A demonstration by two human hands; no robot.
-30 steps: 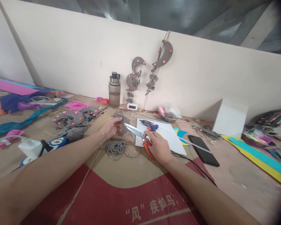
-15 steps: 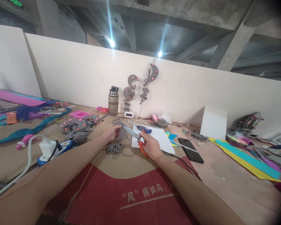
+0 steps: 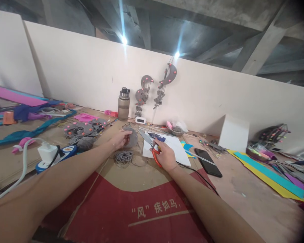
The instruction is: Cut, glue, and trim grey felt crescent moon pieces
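My left hand has its fingers closed on a flat grey felt piece with a rounded edge, above the cardboard. My right hand grips scissors by their red handles, and the blades point up and left towards the felt, a small gap apart from it. Just below my left hand lies a coil of grey cord. Beneath the scissors is a white sheet, with a blue glue gun on it.
A black phone lies right of the sheet. A bottle and small white clock stand by the wall. Grey moon-shaped hangings hang there. Left are felt pieces with pink dots and a white plug.
The scissors have drawn back slightly from the felt piece, which now shows more of its surface. My left hand still holds the felt. The camera view has shifted a little.
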